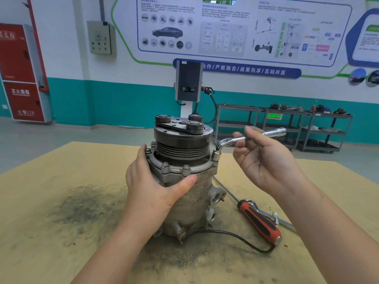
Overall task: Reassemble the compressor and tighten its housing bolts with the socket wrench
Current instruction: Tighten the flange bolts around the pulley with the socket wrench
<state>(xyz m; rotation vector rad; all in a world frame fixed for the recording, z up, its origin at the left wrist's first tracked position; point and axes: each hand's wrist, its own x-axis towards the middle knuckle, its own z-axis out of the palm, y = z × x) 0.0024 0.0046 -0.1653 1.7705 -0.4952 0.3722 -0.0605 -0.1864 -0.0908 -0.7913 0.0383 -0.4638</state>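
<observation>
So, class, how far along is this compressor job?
Done: the compressor stands assembled on the table, bolts seated in its flange. In hand: the left hand steadies the body while the right hand turns the socket wrench on a right-side bolt. Left: whether the other bolts are tight cannot be told.

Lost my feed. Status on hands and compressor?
Left hand grips the upright compressor. Right hand holds socket wrench, socket seated on a housing bolt. Nothing blocking.
</observation>
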